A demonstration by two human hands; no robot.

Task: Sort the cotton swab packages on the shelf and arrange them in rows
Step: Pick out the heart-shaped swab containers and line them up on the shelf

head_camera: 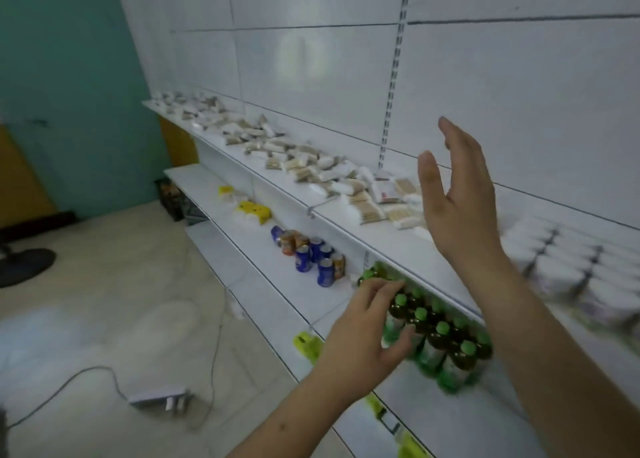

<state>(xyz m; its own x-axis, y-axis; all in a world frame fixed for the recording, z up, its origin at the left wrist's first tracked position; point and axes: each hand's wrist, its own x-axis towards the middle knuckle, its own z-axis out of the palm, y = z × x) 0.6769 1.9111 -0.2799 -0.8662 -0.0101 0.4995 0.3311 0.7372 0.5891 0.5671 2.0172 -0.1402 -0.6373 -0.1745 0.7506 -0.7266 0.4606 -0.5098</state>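
cotton swab packages (311,167): we count a loose, unsorted scatter of small white and tan packs along the top shelf (346,222), running from the far left end toward the middle. to the right on the same shelf we note white packs already in rows (561,250), blurred.

right hand (460,194): raised above the shelf in front of the scatter's near end, fingers straight and spread wide, holding nothing, touching nothing that we can see.

left hand (363,329): lower, in front of the shelf below, fingers loosely bent, empty; whether its fingertips touch the bottles behind it we cannot tell.

green-capped bottles (440,343): dark, standing packed together on the second shelf (263,260).

cans (311,253): blue and orange, clustered further left on that shelf.

yellow packs (252,210): beyond the cans.

floor (86,302): pale tile, with a grey cable (86,374) leading to a power strip (159,397).
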